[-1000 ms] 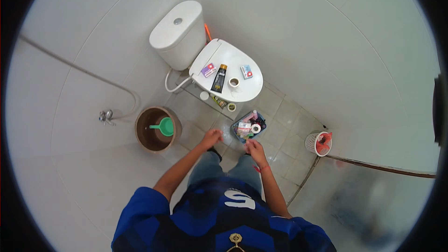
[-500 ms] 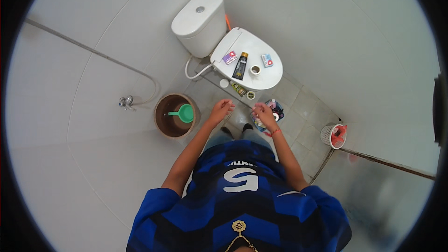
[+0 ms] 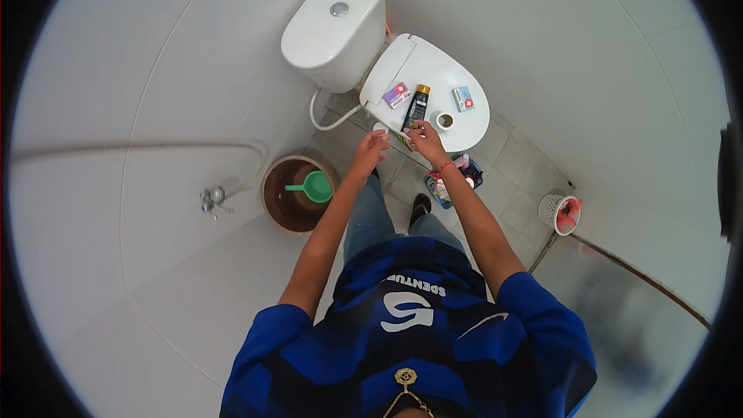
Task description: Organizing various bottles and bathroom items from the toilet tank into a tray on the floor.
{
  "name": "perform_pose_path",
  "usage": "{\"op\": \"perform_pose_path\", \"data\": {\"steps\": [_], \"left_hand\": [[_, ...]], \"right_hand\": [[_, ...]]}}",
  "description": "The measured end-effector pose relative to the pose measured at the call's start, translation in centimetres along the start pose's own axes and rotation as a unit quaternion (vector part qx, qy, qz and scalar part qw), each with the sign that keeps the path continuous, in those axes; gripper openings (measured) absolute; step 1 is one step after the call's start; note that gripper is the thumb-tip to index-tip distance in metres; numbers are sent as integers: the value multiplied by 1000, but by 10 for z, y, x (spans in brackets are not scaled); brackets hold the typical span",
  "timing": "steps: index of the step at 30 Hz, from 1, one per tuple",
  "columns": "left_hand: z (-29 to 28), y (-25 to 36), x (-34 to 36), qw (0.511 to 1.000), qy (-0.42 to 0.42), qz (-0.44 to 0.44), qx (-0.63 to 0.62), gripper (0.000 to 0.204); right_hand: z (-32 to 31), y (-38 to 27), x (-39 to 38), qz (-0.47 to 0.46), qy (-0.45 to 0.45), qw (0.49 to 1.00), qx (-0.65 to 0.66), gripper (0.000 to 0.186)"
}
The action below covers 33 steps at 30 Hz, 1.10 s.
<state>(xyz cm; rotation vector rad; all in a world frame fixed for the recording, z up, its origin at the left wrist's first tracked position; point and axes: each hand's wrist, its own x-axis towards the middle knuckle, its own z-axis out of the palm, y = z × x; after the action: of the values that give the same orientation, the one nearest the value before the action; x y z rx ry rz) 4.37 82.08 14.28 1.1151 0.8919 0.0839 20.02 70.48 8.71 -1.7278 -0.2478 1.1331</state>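
Observation:
On the closed white toilet lid (image 3: 396, 76) lie a black tube with a gold cap (image 3: 419, 104), a purple and white small box (image 3: 397, 95) and a light blue small box (image 3: 463, 98). A small white cup (image 3: 444, 121) with something dark inside stands near the lid's front. My right hand (image 3: 427, 143) hovers by the tube's lower end, fingers loosely bent and apart; contact cannot be made out. To its left, my left hand (image 3: 370, 153) is open beside a white round item (image 3: 380, 128), holding nothing visible. My right hand partly hides a green pack (image 3: 404, 141).
At the left stands a brown bucket (image 3: 271, 213) with a green dipper (image 3: 316, 186) inside. A blue basket of toiletries (image 3: 441, 200) sits on the floor by my right forearm. A white bin (image 3: 548, 209) is farther right; a tap (image 3: 210, 200) juts from the left wall.
Both hands have moved forward, the right one up to the tube and the left one beside the lid. My legs have stepped closer to the toilet, and the view has shifted.

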Motion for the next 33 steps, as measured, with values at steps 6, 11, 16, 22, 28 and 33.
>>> {"op": "perform_pose_path", "data": {"steps": [6, 11, 16, 22, 28, 33], "left_hand": [[-12, 37, 122, 997, -50, -58, 21, 51], [-66, 16, 160, 989, -58, -130, 51, 50], [-87, 12, 182, 984, -58, -161, 50, 52], [-107, 6, 182, 981, -57, -177, 46, 53], [-72, 29, 184, 979, -88, -182, -4, 49], [-97, 36, 151, 980, -56, -179, -72, 56]], "right_hand": [[22, 40, 145, 18, 192, 980, -53, 75], [84, 36, 190, 82, 295, 945, -113, 74], [95, 39, 222, 178, 289, 940, -44, 72], [95, 42, 241, 251, 283, 920, -101, 75], [35, 56, 227, 149, 289, 940, -102, 71], [57, -48, 112, -118, 113, 958, -234, 54]]}}
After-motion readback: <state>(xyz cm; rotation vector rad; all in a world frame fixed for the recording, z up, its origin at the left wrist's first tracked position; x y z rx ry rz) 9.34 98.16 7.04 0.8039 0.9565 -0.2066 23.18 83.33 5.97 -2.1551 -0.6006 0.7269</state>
